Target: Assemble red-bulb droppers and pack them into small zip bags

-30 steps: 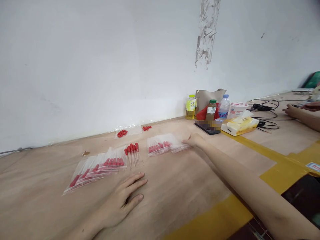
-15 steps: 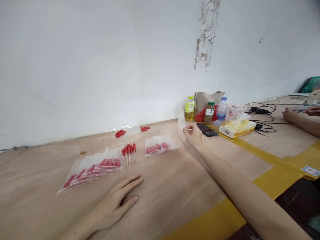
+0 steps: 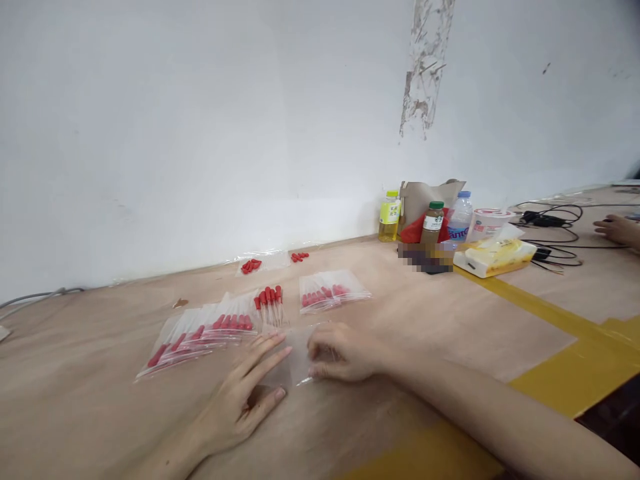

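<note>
A clear plastic zip bag [image 3: 300,353] lies on the table between my hands. My right hand [image 3: 345,353] pinches its right side with curled fingers. My left hand [image 3: 240,397], fingers stretched and apart, rests at the bag's left side, its fingertips seeming to touch the film. Just beyond the bag is a small row of loose droppers [image 3: 270,303] with red bulbs and thin clear stems. To their left, overlapping zip bags [image 3: 210,327] hold red-bulbed droppers. More filled bags [image 3: 333,290] lie to the right of the loose droppers.
Loose red bulbs [image 3: 251,266] lie on clear plastic near the wall. At the back right stand a yellow-capped bottle [image 3: 389,217], a green-capped bottle [image 3: 433,225], a water bottle [image 3: 460,217] and a tissue pack [image 3: 495,258]. Beyond black cables [image 3: 550,220] is another person's hand [image 3: 617,230].
My right hand has come from the back right toward me, bringing the clear zip bag beside my left hand. My left hand stays spread on the table. The view has turned slightly left.
</note>
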`<state>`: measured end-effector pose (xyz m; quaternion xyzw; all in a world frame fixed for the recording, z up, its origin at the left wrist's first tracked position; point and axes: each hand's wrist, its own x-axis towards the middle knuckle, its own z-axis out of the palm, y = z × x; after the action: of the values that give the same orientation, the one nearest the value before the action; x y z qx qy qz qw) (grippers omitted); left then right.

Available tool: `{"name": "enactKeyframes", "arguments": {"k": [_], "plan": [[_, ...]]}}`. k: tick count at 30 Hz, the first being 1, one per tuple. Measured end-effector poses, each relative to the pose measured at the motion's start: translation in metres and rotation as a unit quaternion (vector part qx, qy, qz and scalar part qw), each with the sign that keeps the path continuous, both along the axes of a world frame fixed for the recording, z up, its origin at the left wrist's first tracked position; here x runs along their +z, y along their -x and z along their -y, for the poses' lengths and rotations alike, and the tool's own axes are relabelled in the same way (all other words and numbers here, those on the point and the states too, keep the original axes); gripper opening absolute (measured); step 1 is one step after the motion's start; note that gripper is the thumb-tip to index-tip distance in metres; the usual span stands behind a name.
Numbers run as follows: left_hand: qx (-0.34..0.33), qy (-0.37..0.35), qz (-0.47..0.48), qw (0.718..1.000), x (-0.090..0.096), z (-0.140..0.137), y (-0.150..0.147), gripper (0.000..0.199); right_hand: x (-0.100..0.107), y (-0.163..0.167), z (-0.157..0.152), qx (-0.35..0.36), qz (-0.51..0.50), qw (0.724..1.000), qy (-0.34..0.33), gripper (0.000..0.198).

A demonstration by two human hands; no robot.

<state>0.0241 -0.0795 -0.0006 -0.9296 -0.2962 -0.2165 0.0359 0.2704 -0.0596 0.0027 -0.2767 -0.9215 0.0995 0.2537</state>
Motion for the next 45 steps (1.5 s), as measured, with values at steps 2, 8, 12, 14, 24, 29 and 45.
{"name": "enactKeyframes", "arguments": {"k": [2, 8, 12, 14, 24, 29, 45], "plan": [[-0.021, 0.016, -0.010, 1.000, 0.000, 0.000, 0.000, 0.045, 0.004, -0.007, -0.015, -0.083, -0.038, 0.995, -0.032, 0.018], [-0.029, 0.135, -0.051, 0.989, 0.000, -0.002, -0.002, 0.040, 0.012, -0.008, -0.073, -0.228, 0.082, 0.964, -0.111, 0.048], [-0.028, 0.147, -0.049, 0.987, 0.002, 0.000, -0.003, 0.040, 0.010, 0.008, -0.094, -0.235, 0.189, 0.953, -0.015, 0.055], [-0.029, 0.149, -0.042, 0.988, 0.002, 0.000, -0.003, 0.040, 0.008, 0.009, -0.097, -0.237, 0.207, 0.949, 0.035, 0.055], [-0.065, 0.126, -0.011, 0.990, 0.003, 0.000, -0.003, 0.033, 0.008, -0.050, -0.095, -0.235, 0.172, 0.952, 0.094, 0.053], [-0.073, 0.102, 0.003, 0.992, 0.005, 0.002, -0.004, 0.032, 0.018, -0.019, -0.103, -0.267, 0.032, 0.960, 0.072, 0.039], [-0.052, 0.159, 0.005, 0.986, -0.002, 0.002, -0.003, 0.035, -0.019, 0.105, -0.165, -0.316, -0.272, 0.869, 0.265, 0.026]]}}
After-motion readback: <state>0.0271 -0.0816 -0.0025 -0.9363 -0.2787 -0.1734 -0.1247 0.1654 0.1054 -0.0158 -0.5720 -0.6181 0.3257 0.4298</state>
